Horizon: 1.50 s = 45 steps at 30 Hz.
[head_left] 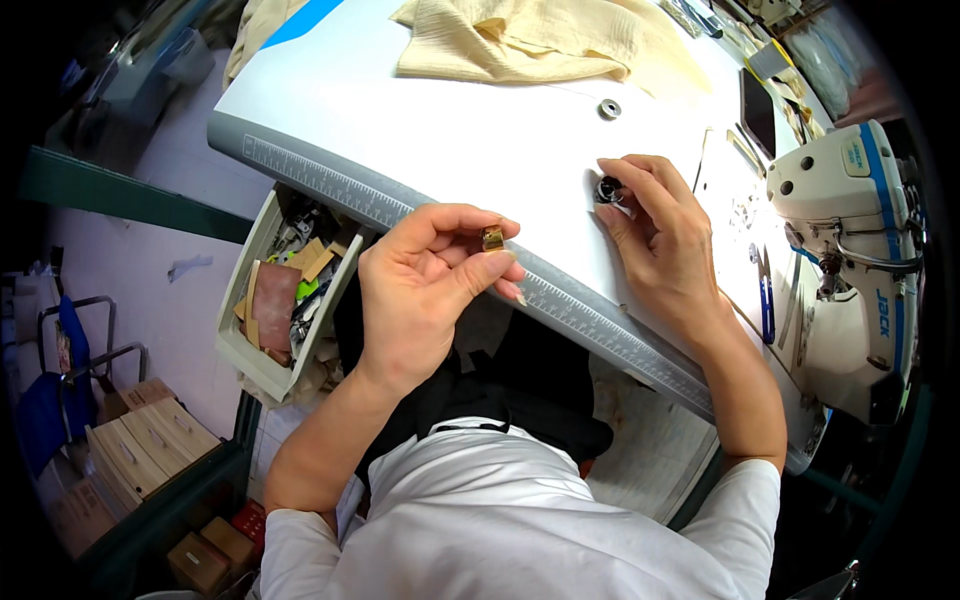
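Note:
Between the thumb and fingers of my left hand (pixel 425 275) is a small brass-coloured metal piece (pixel 492 238), short and rounded, just above the table's ruled front edge. My right hand (pixel 660 225) pinches a small dark, shiny round metal part (pixel 608 189) over the white tabletop; its exact kind is too small to tell. Beyond that hand, a silver metal bobbin (pixel 610 109) lies flat on the table, apart from both hands.
Cream cloth (pixel 530 40) lies at the table's far side. On the right stands a white sewing machine (pixel 840 230), with blue-handled thread snips (pixel 766 295) beside it. An open drawer (pixel 285 375) full of small parts juts out at the left, below the ruler edge (pixel 340 185).

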Motion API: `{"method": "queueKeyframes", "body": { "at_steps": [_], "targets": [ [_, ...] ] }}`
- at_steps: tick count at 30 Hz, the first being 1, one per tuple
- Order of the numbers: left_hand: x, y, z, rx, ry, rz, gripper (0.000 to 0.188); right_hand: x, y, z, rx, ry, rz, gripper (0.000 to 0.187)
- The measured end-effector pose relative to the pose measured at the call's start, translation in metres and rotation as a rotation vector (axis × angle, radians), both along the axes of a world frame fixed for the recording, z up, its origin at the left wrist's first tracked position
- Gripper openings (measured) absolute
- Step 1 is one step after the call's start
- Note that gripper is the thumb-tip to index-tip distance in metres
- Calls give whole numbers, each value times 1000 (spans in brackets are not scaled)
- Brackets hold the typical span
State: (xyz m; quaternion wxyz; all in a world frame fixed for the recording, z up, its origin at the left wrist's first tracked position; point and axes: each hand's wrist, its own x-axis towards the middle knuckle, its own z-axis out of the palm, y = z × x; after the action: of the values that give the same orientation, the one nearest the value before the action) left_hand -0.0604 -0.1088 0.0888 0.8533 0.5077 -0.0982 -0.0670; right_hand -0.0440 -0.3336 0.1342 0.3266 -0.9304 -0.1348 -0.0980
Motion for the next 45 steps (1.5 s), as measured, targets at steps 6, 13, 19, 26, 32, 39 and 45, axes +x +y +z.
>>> {"method": "queueKeyframes", "body": {
  "at_steps": [6,13,19,26,32,39,45],
  "targets": [
    [-4,25,-8,-344,112,-95,25,-1,3,-1,3,-11,-10,33],
    [-17,51,-9,-631,324,-184,32,-2,3,-6,73,-45,-25,34],
    [-22,60,-14,-638,323,-171,33,-2,2,-6,73,-59,-17,33],
    [-23,66,-21,-642,284,-190,34,-2,4,-6,74,-40,-34,33],
    [-27,73,-28,-689,304,-185,34,-2,7,-8,68,-60,-36,32],
    [-32,75,-33,-544,251,-131,29,2,-4,-14,81,-113,21,38],
    [-41,64,-26,-440,352,-121,33,3,-13,-5,-105,-28,-61,42]
  ]
}}
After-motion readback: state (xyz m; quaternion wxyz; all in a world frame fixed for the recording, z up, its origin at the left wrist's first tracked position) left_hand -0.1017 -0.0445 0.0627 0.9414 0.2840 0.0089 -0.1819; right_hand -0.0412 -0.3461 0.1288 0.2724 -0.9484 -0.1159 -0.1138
